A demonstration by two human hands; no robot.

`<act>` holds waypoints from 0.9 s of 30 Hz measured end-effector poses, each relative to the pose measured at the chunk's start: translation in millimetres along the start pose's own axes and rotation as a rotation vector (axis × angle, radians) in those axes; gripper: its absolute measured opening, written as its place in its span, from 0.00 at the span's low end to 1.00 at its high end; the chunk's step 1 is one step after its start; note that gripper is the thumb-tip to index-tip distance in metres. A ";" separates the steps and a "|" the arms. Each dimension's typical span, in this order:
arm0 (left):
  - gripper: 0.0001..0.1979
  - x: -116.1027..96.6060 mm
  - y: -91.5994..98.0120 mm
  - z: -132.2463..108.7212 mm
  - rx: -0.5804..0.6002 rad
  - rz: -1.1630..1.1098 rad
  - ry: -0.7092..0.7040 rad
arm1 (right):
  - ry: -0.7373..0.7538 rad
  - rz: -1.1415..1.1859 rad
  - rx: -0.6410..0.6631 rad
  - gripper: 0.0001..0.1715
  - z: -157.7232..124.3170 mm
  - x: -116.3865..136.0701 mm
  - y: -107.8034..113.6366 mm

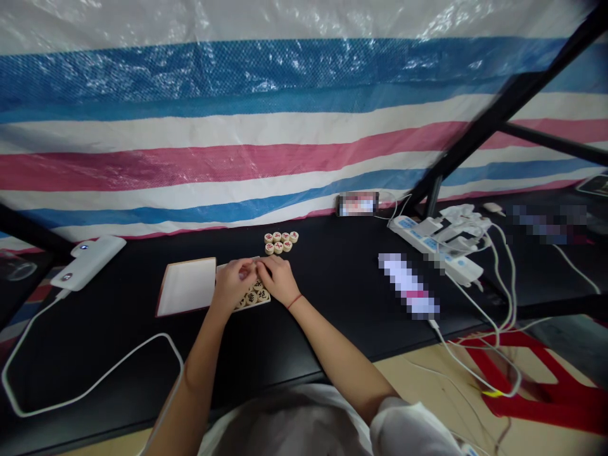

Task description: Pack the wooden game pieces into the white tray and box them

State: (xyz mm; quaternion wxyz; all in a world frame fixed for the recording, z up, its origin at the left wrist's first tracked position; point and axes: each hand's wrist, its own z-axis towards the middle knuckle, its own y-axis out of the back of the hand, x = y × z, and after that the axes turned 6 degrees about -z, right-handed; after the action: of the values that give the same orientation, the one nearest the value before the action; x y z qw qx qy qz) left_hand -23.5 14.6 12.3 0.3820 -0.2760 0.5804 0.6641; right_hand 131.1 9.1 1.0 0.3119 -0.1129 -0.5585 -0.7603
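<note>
My left hand (233,280) curls its fingers over a shallow box (264,300) that holds round Chinese chess pieces (251,295) marked with black characters. Beside it, my right hand (281,278), with a red string at the wrist, bends its fingers over the same box. The fingertips of both hands meet near the box's far side, and whatever they pinch is hidden. Beyond the right hand stand several chess pieces with red characters (278,247), grouped in short rows on the table. Left of the box lies a white-lined box lid (187,288).
On the black table (342,285), a phone with a cable (409,285) lies to the right, near a loaded power strip (456,259). Another phone (357,204) leans at the back. A white device (90,261) trails a cable on the left. Striped sheeting (213,168) hangs behind.
</note>
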 end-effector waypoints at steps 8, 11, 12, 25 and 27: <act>0.21 -9.0 -3.5 -3.3 -0.092 -0.533 0.239 | 0.124 0.094 -0.084 0.15 -0.7 4.1 9.6; 0.21 -11.9 -4.8 -3.7 -0.096 -0.602 0.261 | 0.133 0.106 -0.109 0.14 0.1 1.9 10.0; 0.20 -13.0 -5.0 -4.0 -0.096 -0.609 0.263 | 0.135 0.107 -0.117 0.13 0.1 1.5 10.5; 0.21 -16.8 -5.8 -7.6 -0.359 -0.801 0.240 | -0.045 0.081 -0.297 0.12 6.7 -17.6 21.1; 0.22 -16.3 -3.8 -7.0 -0.375 -0.824 0.260 | -0.208 0.035 -0.347 0.13 8.6 -32.0 26.2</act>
State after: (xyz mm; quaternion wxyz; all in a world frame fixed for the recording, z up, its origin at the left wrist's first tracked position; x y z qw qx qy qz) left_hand -11.8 4.8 22.2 0.4814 -0.6286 0.3355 0.5105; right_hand 170.3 23.4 7.8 0.2417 -0.2524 -0.4462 -0.8239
